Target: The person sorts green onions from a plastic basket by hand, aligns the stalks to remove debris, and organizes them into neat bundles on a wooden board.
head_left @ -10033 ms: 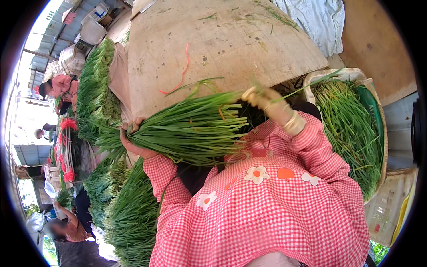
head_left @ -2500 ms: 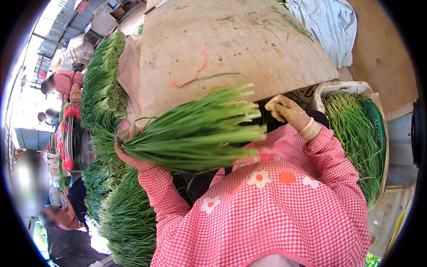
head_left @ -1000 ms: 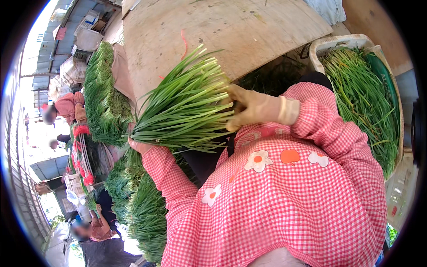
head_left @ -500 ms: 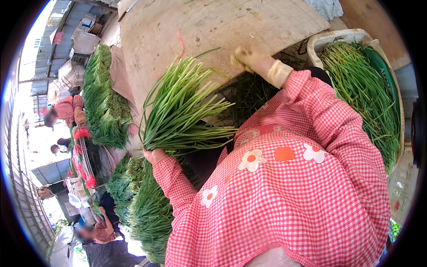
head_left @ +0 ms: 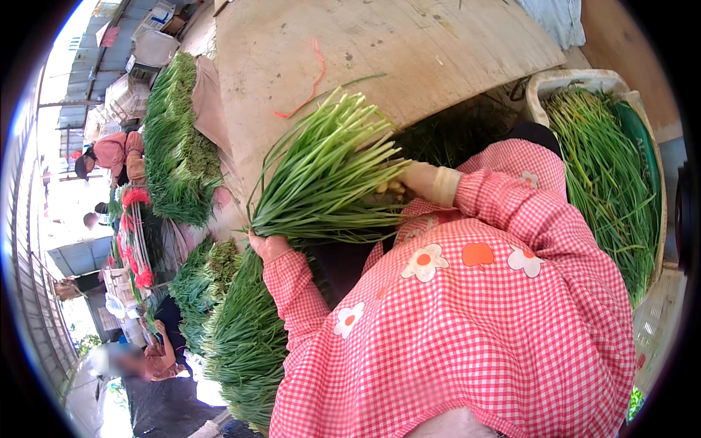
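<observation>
so, we held the green bundle (head_left: 318,175) by its leafy end in our left hand (head_left: 269,245), by the desk (head_left: 409,44), pale stem ends (head_left: 371,128) fanned to the right. our gloved right hand (head_left: 410,179) was at those ends, its grip too hidden to tell; we judged a steady left hold and a light right-hand touch best.

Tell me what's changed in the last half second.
The gloved right hand has come down from over the board to the pale stem ends of the green bunch; whether it grips them is hard to tell. Nothing was visibly let go. The left hand still holds the bunch's other end, and the red string still lies on the board.
</observation>
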A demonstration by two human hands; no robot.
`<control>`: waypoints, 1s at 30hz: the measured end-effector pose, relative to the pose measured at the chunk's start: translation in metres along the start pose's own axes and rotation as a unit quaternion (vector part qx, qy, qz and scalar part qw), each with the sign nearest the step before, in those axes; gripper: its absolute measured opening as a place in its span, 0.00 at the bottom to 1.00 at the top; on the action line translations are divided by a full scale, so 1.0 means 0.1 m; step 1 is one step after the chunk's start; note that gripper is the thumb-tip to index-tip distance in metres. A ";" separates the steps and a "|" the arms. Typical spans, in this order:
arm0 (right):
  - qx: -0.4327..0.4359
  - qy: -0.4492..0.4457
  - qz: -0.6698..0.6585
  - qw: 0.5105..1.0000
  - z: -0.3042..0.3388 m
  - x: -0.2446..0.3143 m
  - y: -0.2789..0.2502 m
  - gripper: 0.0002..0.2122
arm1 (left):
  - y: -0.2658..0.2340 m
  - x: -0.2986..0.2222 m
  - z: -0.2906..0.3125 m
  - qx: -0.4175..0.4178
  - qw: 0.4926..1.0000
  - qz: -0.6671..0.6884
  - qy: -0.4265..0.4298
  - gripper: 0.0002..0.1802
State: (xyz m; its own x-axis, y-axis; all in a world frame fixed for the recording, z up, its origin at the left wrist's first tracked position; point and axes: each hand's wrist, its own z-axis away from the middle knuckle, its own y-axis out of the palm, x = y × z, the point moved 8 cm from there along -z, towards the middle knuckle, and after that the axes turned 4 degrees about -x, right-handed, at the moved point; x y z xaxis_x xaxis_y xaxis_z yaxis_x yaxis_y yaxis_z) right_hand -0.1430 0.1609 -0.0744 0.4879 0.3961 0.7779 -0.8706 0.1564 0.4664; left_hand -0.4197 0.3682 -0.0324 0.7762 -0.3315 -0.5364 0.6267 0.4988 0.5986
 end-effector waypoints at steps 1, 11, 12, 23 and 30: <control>-0.083 -0.020 -0.170 0.982 0.13 0.13 -0.11 0.10 | -0.03 0.00 -0.03 -0.001 1.000 0.007 -0.007 0.22; -0.196 -0.268 0.099 0.938 0.71 1.27 -0.57 0.07 | -0.17 0.02 0.05 0.024 0.999 -0.008 0.033 0.24; -0.147 -0.281 0.109 0.942 0.70 1.35 -0.38 0.08 | -0.17 0.05 0.03 0.029 0.999 0.002 0.022 0.24; 0.072 -0.106 -0.163 0.978 0.58 1.00 0.34 0.18 | 0.03 0.07 0.18 0.214 0.975 0.051 -0.031 0.23; -0.014 -0.156 -0.183 0.971 0.58 0.91 0.03 0.10 | -0.04 0.12 0.10 0.253 0.967 0.029 -0.028 0.22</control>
State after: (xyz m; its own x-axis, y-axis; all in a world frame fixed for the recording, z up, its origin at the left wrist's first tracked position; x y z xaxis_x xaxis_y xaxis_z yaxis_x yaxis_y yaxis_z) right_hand -0.0977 0.1444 0.0221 0.7563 0.0177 0.6540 -0.6349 0.2611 0.7271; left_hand -0.4123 0.3548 -0.0352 0.8046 -0.3650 -0.4684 0.5244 0.0666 0.8489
